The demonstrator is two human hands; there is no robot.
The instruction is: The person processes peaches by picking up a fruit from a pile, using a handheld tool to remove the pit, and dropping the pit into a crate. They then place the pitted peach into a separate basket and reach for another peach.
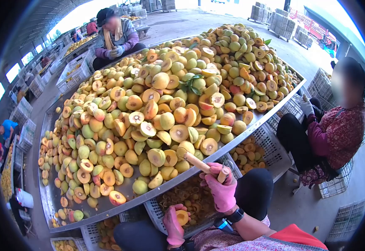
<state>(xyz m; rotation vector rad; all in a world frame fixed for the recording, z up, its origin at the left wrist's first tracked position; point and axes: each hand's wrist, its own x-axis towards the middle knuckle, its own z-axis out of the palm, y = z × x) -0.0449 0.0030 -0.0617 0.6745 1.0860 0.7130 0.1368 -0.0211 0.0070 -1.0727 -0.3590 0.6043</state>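
My right hand (222,188), in a pink glove, is closed around the wooden handle of a tool (198,163), whose far end points to the fruit at the table's near edge. In my left hand (175,226), also pink-gloved, a halved fruit (182,217) shows its orange cut face. That hand is over a crate (152,212) of fruit halves between my knees. Ahead of both hands, a large pile of halved and whole yellow-green fruit (178,133) covers much of the metal table (103,216).
A co-worker (341,125) sits at the right beside the table, and another (115,37) sits at its far left side. A white crate with fruit (248,152) stands under the near edge. Stacked crates (282,23) and further tables are in the background.
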